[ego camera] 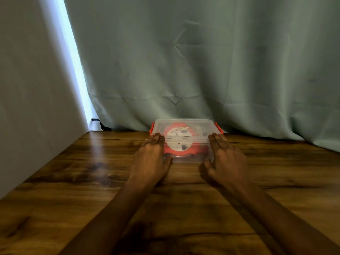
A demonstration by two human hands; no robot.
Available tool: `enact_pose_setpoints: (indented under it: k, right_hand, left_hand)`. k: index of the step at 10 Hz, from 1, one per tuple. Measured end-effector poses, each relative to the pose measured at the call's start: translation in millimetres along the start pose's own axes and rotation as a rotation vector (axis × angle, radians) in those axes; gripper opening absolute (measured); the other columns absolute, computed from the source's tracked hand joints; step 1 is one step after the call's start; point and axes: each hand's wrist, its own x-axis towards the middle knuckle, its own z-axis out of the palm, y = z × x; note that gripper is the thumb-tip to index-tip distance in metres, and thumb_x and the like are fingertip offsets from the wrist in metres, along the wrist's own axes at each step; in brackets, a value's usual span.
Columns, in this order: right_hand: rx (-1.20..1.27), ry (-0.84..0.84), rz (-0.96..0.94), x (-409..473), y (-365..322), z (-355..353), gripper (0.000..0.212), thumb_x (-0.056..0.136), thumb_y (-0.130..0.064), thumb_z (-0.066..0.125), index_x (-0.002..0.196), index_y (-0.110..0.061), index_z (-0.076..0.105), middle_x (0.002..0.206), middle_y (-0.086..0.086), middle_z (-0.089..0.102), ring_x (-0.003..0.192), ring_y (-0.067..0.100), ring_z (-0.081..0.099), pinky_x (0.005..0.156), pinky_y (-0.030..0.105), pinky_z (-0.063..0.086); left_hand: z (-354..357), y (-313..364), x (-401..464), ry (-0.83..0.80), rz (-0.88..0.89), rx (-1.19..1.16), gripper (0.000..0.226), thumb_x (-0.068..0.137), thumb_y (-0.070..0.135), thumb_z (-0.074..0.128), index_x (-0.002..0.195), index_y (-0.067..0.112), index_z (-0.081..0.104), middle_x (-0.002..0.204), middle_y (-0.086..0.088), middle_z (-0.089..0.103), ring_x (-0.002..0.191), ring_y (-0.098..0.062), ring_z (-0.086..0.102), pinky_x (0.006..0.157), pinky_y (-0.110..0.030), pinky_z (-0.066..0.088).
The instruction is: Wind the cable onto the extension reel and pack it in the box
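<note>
Our left hand (150, 153) and right hand (225, 153) lie flat, fingers straight, against the two sides of the clear box (184, 124) on the wooden table (73, 181). The orange reel (179, 142) sits inside, lid on; the clips (219, 127) look fastened, though blur leaves us unsure.

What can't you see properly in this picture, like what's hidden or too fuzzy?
- Head view: the cable on the orange reel is blurred behind the clear box walls; wound or not is unclear.
- The box's side walls are covered by the left hand and right hand.
- The orange latches are too small to tell if clipped.
- A dark object is partly hidden by the curtain.
</note>
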Motion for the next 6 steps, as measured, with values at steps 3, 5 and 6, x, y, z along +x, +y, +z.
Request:
enact_pose_setpoints:
  k: [3,5,6]
  right_hand:
    - [0.135,0.001,0.087,51,7,26,0.094,0.084,-0.012,0.071,0.163,-0.014,0.022,0.17,0.006,0.026,0.156,0.024,0.026,0.122,0.036,0.028]
    - [0.173,-0.064,0.047,52,11,13,0.088,0.094,-0.028,0.061,0.165,-0.011,0.013,0.172,0.009,0.016,0.159,0.022,0.017,0.126,0.032,0.018]
    - [0.129,-0.042,-0.022,61,16,-8,0.082,0.104,-0.047,0.047,0.165,-0.01,0.008,0.173,0.009,0.01,0.16,0.021,0.011,0.128,0.036,0.01]
  left_hand:
    - [31,-7,48,0.009,0.02,-0.014,0.08,0.099,0.044,0.059,0.163,0.011,0.025,0.17,-0.01,0.029,0.158,-0.023,0.025,0.129,-0.037,0.012]
    - [13,-10,59,-0.195,0.001,-0.023,0.094,0.095,0.055,0.061,0.165,0.014,0.015,0.174,-0.006,0.017,0.161,-0.021,0.016,0.13,-0.052,0.005]
    - [-8,-5,59,-0.095,0.025,-0.039,0.09,0.099,0.058,0.053,0.166,0.015,0.01,0.175,-0.004,0.006,0.162,-0.017,0.003,0.128,-0.051,-0.006]
